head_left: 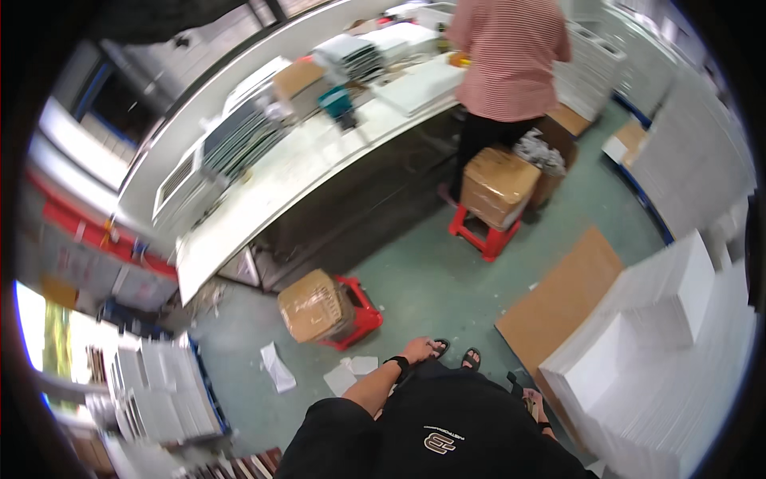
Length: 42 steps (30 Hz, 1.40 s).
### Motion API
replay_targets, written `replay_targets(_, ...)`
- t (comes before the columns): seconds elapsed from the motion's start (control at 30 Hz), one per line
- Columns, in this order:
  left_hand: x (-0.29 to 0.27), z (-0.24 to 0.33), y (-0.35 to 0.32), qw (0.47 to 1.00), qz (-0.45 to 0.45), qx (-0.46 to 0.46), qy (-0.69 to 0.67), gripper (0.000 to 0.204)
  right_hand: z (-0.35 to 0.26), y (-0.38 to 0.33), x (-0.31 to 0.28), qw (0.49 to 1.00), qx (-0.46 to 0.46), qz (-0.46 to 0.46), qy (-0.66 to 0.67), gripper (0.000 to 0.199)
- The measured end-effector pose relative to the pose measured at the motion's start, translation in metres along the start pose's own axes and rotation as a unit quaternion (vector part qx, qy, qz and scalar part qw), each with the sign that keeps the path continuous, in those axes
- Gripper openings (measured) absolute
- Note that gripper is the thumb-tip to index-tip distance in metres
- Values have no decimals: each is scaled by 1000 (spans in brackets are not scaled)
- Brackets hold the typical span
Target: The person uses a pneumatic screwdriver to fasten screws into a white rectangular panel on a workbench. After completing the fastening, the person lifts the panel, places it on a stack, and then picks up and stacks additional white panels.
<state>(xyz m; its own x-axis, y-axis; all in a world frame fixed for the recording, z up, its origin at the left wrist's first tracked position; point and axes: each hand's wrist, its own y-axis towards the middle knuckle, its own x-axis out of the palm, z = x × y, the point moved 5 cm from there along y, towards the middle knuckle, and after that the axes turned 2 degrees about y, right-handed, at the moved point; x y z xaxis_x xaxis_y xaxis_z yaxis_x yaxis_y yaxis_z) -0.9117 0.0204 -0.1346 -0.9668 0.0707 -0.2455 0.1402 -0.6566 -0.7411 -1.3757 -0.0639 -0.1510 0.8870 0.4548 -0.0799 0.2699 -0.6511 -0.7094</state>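
Note:
My left hand, with a black band on its wrist, hangs in front of my dark clothing, above my sandalled feet. Its fingers look loosely apart, and I see nothing in them. My right hand is low at my right side, partly hidden by my black shirt and blurred. A dark strap-like piece shows beside it, but whether the hand holds it I cannot make out. Close to the right hand stands a brown cardboard sheet, leaning against stacked white panels.
A taped carton rests on a red stool; another carton sits on a red stool near a person in a striped shirt. A long white workbench holds stacked parts. Paper scraps lie on the green floor.

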Motion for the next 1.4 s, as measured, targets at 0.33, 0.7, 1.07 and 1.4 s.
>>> replay_targets(0.33,26,-150,-99,940,271,-104,-179,33,-90,138,24,987,42,-83,-128,18)
replay_targets(0.7,5,-234,-85,828,313,-95,-456,28,-202,157,230,897,-131,-269,-324,29)
replay_targets(1.07,18,-335,-140,814,502,-105,-274,23,-231,194,426,702,-279,-409,-512,28)
replay_targets(1.4,106,-300,-145,605,499,-250,-568,28,-265,207,590,701,-48,-495,-511,25)
